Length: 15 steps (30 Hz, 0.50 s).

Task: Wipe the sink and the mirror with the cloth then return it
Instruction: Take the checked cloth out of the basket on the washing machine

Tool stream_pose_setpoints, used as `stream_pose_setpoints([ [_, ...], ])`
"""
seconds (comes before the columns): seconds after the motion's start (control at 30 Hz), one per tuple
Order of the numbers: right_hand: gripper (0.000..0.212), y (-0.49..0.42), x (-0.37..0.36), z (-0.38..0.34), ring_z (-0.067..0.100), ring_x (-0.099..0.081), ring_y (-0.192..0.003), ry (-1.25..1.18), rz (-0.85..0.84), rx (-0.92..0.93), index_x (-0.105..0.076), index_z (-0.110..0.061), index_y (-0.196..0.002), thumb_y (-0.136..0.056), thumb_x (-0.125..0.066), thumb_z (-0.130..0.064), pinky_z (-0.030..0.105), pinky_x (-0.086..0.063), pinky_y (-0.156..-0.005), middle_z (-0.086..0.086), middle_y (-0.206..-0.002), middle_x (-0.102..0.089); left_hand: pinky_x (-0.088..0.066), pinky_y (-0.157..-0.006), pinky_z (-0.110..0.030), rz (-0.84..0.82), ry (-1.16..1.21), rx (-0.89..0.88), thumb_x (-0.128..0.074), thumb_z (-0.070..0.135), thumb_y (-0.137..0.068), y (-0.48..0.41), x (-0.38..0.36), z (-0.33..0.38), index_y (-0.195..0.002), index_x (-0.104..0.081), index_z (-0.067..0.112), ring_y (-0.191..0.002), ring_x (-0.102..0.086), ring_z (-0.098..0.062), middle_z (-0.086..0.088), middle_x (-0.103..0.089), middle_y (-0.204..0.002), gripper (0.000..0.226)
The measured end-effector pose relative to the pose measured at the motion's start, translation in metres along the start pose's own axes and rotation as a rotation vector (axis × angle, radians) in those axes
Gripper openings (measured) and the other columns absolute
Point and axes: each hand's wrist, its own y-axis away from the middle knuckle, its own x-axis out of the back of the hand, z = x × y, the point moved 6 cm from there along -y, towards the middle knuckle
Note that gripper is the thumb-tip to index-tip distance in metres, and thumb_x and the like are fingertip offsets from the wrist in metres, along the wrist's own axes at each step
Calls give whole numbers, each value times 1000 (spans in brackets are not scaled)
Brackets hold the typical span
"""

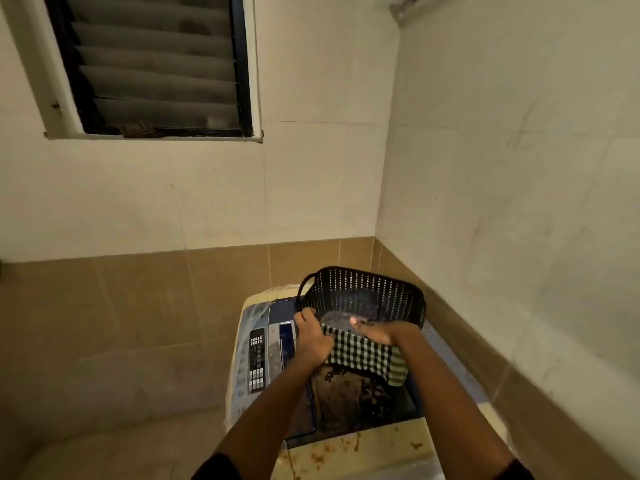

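Observation:
A green and black checked cloth [367,356] hangs over the near rim of a black perforated plastic basket [363,292], partly inside and partly draped outside. My left hand [311,336] grips the cloth's left edge at the basket's left corner. My right hand [375,330] presses on the cloth's upper right part, thumb pointing into the basket. The basket stands on top of a washing machine [258,355] in the corner. No sink or mirror is in view.
The washing machine has a control panel [256,363] on its left and a stained lid [346,400] below the cloth. Tiled walls close in behind and on the right. A louvred window [156,64] sits high on the back wall. Floor lies to the left.

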Motion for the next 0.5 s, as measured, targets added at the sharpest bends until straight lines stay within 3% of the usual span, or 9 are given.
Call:
stream_pose_setpoints([
  [0.13,118,1,-2,-2,34,-14,-143,-42,5,-25,-11,-23,-149,-55,-8,-95,51,-17,-116,14,-158,-7,-40,-88,-16,56,95,37,-53,-17,-78,1,-1,1,-132,-30,4,-104,-36,-14,-15,-22,-139,62],
  [0.2,97,10,1,-11,32,-18,-142,-33,46,40,-16,-16,-149,-77,-11,-81,46,-18,-117,14,-157,-12,-38,-90,-16,109,153,59,-56,-17,-77,0,3,1,-133,-30,5,-103,-36,-14,-15,-23,-136,65],
  [0.27,68,12,8,-13,31,-39,-131,-42,99,114,-39,-8,-138,-95,-26,-59,39,-31,-107,19,-146,-36,-40,-90,-21,124,212,99,-62,-10,-77,-1,9,3,-131,-32,6,-101,-38,-14,-14,-28,-132,64],
  [0.3,52,7,13,-10,28,-54,-110,-60,153,133,-57,-6,-115,-96,-38,-51,35,-41,-94,21,-124,-55,-42,-88,-23,104,240,135,-66,-6,-77,-2,10,3,-129,-36,6,-99,-41,-15,-13,-34,-130,62],
  [0.33,37,5,18,-9,22,-58,-87,-71,209,156,-62,-8,-89,-94,-49,-42,31,-44,-79,18,-97,-61,-45,-82,-24,78,271,165,-69,-3,-76,-3,10,3,-126,-41,6,-96,-45,-14,-12,-41,-126,58],
  [0.37,32,4,23,-9,21,-58,-76,-90,278,188,-61,-5,-75,-91,-57,-33,30,-43,-72,17,-83,-60,-46,-76,-23,49,299,189,-69,-2,-77,-5,11,3,-122,-46,7,-92,-49,-14,-12,-48,-122,52],
  [0.43,23,3,34,-9,22,-63,-80,-127,420,225,-66,-3,-76,-84,-67,-25,30,-46,-70,14,-82,-67,-49,-76,-26,14,363,196,-65,-2,-80,-8,19,6,-110,-53,12,-92,-57,-17,-10,-58,-114,36],
  [0.5,12,15,43,-16,18,-63,-82,-190,540,273,-66,-16,-75,-82,-69,-24,26,-45,-70,3,-81,-68,-52,-87,-33,-35,423,151,-60,-5,-81,-7,33,14,-99,-57,17,-98,-59,-21,-8,-62,-103,28],
])
